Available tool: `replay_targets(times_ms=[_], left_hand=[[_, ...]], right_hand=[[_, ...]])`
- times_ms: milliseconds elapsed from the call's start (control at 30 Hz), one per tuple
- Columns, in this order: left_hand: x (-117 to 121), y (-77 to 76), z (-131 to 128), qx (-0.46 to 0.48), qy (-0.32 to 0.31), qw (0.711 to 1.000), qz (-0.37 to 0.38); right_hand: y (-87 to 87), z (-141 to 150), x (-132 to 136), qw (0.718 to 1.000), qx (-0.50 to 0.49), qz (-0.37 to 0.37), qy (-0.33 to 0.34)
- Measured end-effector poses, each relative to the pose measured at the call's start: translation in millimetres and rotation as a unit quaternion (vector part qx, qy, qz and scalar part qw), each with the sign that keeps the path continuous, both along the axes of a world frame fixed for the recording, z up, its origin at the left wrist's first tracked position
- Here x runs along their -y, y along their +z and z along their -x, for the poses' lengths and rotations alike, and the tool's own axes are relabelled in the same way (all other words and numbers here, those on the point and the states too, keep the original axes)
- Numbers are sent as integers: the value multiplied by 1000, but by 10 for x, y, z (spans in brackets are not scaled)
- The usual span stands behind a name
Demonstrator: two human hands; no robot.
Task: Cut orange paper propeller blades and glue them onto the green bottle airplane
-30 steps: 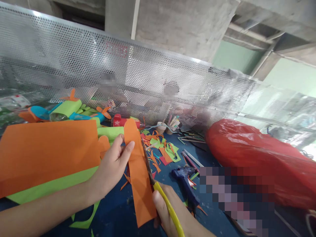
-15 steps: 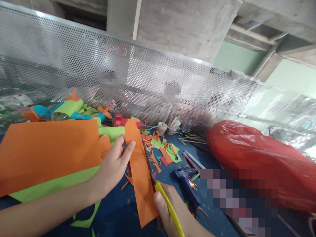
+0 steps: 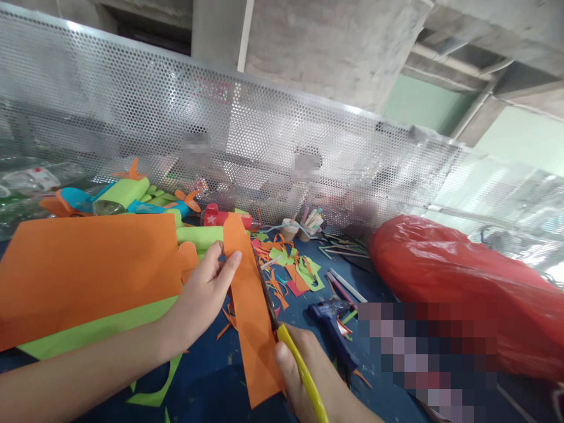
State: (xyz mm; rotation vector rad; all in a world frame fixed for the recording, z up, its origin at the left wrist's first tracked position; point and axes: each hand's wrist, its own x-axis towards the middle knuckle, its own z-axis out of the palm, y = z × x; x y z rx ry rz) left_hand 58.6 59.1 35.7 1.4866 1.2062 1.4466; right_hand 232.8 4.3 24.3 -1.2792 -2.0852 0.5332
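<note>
Hardly anything has moved since the earlier frame: both hands, the scissors and the paper sit almost exactly where they were, with at most a slight drift of the whole view.

Farthest left of the orange strip (image 3: pixel 253 335), a large orange sheet (image 3: pixel 92 267) overlaps a green sheet (image 3: pixel 99 332). Against the strip's left side, the left hand (image 3: pixel 203 292) pinches its upper part between thumb and fingers. The strip is held at a slant above the blue table (image 3: pixel 211 382), its lower end free of any fingers that I can see. With only that high pinch, I judge, the paper could swing or buckle under the blades, giving a crooked edge.

Along the strip's right edge lie the dark blades of the yellow-handled scissors (image 3: pixel 292 349), gripped by the right hand (image 3: pixel 321 364); how far the blades are parted, I cannot tell. A small turn of that wrist could bite into the strip, and their tips point up towards the pinching thumb's side. Right of the strip, loose scraps (image 3: pixel 296 277) could snag the blades; beyond them lies a blue glue gun (image 3: pixel 335 332).
</note>
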Motion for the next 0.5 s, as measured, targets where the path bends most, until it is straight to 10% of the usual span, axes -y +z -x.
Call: replay_targets(times_ms=[500], left_hand=[[5, -13, -7, 64, -11, 998, 25]], right_hand=[[-38, -40, -5, 997, 44, -6, -68]])
